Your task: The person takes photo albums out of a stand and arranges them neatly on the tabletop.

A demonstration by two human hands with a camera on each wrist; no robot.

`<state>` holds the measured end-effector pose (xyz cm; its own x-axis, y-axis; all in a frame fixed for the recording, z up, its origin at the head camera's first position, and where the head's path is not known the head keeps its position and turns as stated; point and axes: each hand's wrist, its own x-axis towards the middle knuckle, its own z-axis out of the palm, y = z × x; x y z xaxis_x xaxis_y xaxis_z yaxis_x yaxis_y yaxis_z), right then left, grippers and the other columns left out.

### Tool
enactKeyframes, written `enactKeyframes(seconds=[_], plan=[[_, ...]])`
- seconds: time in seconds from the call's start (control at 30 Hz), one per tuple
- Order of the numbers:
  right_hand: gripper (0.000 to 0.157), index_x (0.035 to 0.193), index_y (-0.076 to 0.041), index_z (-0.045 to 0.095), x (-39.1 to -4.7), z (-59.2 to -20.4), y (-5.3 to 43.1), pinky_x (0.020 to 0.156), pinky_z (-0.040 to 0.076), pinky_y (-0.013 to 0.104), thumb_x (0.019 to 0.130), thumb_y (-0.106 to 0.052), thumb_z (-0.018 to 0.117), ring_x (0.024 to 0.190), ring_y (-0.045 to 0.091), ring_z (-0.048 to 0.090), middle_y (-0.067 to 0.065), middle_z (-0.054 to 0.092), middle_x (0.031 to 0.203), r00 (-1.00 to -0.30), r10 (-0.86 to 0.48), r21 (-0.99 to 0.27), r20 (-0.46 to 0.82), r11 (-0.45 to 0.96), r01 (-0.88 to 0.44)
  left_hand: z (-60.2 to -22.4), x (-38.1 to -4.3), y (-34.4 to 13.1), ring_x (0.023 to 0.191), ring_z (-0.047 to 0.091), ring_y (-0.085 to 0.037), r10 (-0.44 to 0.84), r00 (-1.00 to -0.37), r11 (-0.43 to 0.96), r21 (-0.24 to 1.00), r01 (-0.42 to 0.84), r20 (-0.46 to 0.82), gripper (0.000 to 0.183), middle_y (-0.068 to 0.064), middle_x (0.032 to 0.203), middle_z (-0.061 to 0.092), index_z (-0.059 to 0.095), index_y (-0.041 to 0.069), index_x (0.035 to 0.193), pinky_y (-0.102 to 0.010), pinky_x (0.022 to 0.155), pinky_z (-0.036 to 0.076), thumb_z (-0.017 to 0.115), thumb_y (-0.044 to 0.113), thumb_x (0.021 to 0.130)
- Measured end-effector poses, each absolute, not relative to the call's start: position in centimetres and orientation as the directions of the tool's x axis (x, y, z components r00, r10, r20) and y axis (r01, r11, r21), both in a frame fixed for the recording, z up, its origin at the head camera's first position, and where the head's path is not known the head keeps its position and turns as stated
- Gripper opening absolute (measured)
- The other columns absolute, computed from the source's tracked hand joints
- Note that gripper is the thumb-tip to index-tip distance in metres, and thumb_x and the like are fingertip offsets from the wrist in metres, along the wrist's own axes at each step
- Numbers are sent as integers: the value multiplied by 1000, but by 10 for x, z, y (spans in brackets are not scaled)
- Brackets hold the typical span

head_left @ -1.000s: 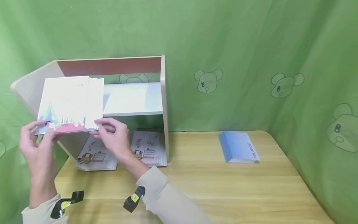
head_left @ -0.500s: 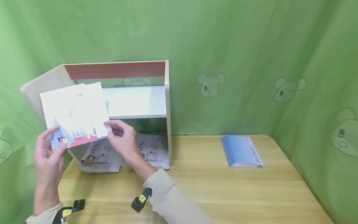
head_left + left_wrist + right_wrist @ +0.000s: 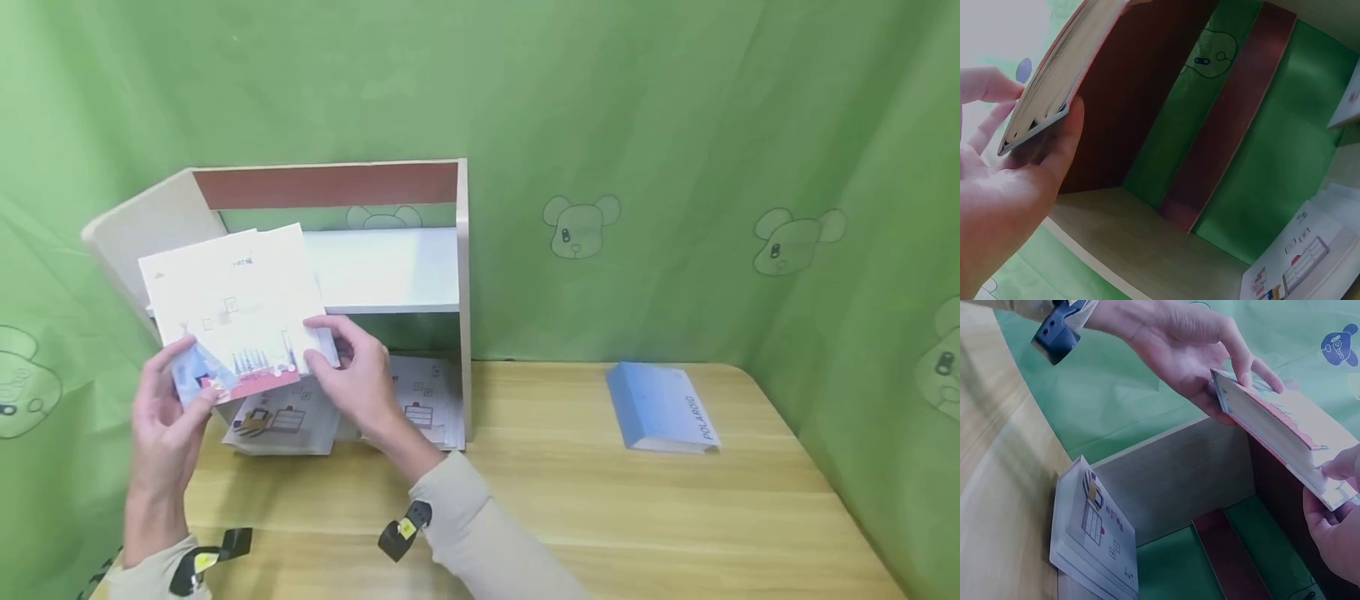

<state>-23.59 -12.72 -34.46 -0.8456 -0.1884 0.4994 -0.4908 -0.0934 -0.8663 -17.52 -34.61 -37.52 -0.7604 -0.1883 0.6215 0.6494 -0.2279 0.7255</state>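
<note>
Book (image 3: 243,304) is held up, tilted, in front of the shelf. Green curtain (image 3: 660,108) hangs behind; below, a wooden table (image 3: 600,517) bears the shelf (image 3: 463,250) and, well right, a blue book (image 3: 663,407). Left hand (image 3: 167,408) and right hand (image 3: 356,371) each clamp thumb and fingers on its lower sides.

Looks like a curtained-off recording booth, green curtain (image 3: 660,100) with cartoon bear heads (image 3: 581,229) behind and at both sides, wood-grain surface (image 3: 570,500) close by, small shelf unit (image 3: 397,267) on top, black straps (image 3: 405,530) on both wrists
</note>
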Motion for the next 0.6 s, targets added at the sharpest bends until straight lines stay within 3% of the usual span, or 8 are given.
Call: enactKeyframes(seconds=[0.17,0.33,0.6], plan=[[33,122,-16,72,-236,-344,-116,69,62,27,92,-1,72,88,9,64,0,72,112,-810,-175,-825,559,-23,-564,-375,-177,-341,124,54,-30,-168,-755,-203,727,656,634,73,-27,145,43,33,-11,150,-30,100,55,34,-36,82],[32,123,-17,71,-236,-344,-109,64,61,28,94,-3,72,82,9,63,0,71,114,-790,-177,-803,587,-1,-596,-374,-180,-336,121,54,-32,-129,-709,-258,666,700,694,72,-28,138,46,32,-16,148,-30,99,55,34,-38,80],[33,124,-15,71,-236,-343,-101,66,58,22,93,-3,72,92,12,62,-2,67,119,-754,-173,-765,633,10,-644,-369,-178,-328,118,54,-33,-113,-650,-268,606,749,752,71,-30,136,48,33,-18,146,-31,99,56,34,-40,78]])
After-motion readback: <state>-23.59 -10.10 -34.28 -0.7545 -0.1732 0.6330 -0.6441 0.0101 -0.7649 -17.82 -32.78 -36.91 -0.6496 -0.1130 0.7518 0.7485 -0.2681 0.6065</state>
